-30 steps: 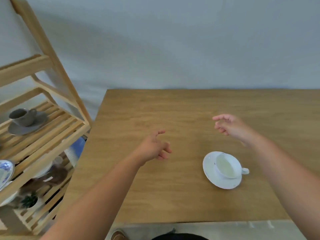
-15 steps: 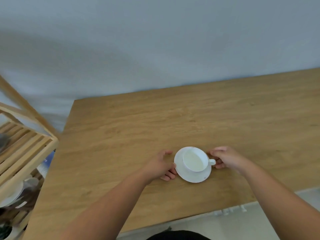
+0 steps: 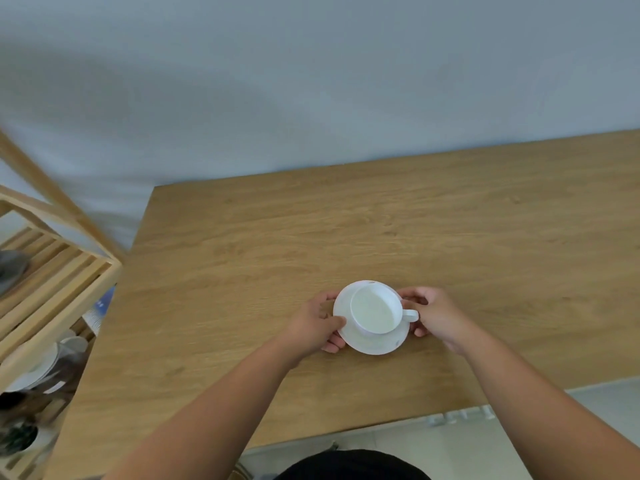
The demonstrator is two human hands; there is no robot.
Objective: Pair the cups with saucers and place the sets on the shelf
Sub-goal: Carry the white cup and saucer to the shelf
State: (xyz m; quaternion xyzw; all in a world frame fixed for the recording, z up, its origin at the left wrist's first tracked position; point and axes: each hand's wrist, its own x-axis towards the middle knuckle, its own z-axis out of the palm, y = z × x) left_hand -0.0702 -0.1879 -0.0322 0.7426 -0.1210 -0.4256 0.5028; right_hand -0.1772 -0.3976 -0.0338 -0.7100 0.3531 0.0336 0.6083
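Note:
A white cup (image 3: 375, 312) stands on a white saucer (image 3: 377, 345) near the front of the wooden table (image 3: 242, 258), its handle pointing right. My left hand (image 3: 317, 327) grips the saucer's left rim, thumb on top and fingers under the edge. On the other side, my right hand (image 3: 434, 315) holds the right rim, just behind the cup's handle. The set looks slightly tilted between both hands. A wooden slatted shelf (image 3: 65, 278) stands at the left, with a grey cup and saucer (image 3: 10, 271) blurred on its upper level.
Lower levels of the shelf hold white plates (image 3: 38, 368), a blue-patterned dish (image 3: 102, 306) and a small dark plant (image 3: 19, 438). A plain grey wall rises behind the table. The table's front edge runs just below my forearms.
Both hands came down from above the table and closed on the saucer's two sides. The view swung to the right, so the shelf slid toward the left edge.

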